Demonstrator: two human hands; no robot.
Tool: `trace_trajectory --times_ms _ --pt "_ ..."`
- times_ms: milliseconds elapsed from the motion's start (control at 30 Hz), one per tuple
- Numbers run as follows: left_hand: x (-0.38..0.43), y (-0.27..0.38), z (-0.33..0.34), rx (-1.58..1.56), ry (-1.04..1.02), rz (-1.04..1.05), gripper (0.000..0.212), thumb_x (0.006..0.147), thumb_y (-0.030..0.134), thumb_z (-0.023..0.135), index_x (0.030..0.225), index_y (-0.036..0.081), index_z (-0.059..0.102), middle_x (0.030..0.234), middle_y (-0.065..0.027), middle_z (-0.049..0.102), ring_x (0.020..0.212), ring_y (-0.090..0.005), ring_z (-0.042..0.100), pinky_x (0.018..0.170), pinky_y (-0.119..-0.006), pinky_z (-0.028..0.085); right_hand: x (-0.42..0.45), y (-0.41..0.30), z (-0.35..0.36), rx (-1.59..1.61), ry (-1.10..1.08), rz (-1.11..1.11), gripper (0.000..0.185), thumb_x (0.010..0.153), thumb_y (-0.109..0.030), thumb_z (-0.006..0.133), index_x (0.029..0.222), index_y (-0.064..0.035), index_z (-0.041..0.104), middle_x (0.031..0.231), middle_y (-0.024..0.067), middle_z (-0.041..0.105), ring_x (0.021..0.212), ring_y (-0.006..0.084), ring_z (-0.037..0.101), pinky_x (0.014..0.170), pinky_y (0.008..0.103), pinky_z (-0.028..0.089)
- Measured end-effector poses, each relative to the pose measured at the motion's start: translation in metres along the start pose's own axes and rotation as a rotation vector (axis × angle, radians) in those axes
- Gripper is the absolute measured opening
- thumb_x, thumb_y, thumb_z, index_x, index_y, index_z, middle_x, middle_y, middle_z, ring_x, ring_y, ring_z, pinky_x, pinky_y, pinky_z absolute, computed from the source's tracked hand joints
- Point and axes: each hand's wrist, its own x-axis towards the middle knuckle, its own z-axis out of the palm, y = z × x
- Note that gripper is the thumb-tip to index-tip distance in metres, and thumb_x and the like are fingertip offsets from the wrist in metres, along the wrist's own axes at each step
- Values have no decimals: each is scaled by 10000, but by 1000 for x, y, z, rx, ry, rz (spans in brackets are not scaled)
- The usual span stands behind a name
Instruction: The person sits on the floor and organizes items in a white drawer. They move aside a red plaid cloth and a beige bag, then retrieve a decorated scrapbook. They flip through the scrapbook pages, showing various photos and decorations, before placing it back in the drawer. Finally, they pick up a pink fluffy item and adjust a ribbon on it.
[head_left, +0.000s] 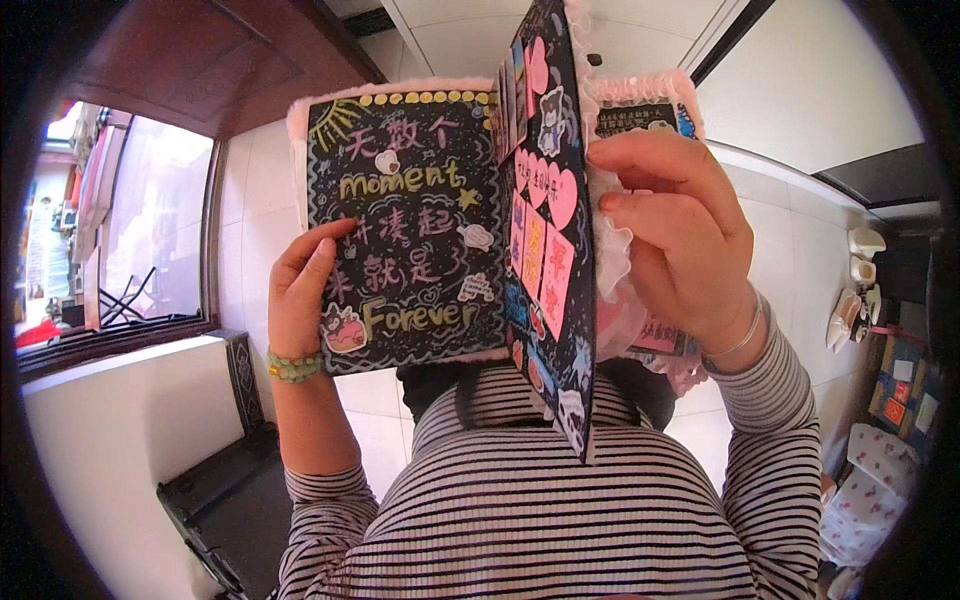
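An open handmade scrapbook (409, 247) with black pages and a fluffy pink cover edge is held up in front of my striped top. My left hand (307, 266) grips the outer edge of its left page, thumb and a finger on the page face. That page bears chalky coloured lettering and stickers. A stiff black page (551, 247) stands upright at the middle, with pink hearts, paper notes and small stacked pictures on it. My right hand (679, 232) holds that page by its lace-trimmed edge, fingertips at the lace. Behind this hand, part of the right side shows, largely hidden.
On the left are a window (154, 225), a low white wall (135, 420) and a black case-like object (232, 517). A brown door panel (210, 60) is at the upper left. Shoes (844, 319), boxes (904, 382) and a patterned bag (870, 495) lie at the right.
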Motion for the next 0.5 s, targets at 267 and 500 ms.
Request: trace_trajectory --times_ms 267,500 --pt "-1 22 -36 512 -16 157 240 895 79 571 1121 8 611 1054 -54 623 949 -120 571 838 -261 463 34 -19 7 -91 -66 -176 202 669 28 655 841 -20 562 968 148 625 729 242 621 574 280 514" --pt "-45 78 63 427 -333 365 553 796 113 668 1291 -1 448 934 -90 612 770 -134 589 637 -246 487 50 -31 25 -138 -158 -184 181 673 -31 649 823 -34 548 956 114 620 744 245 620 588 318 516"
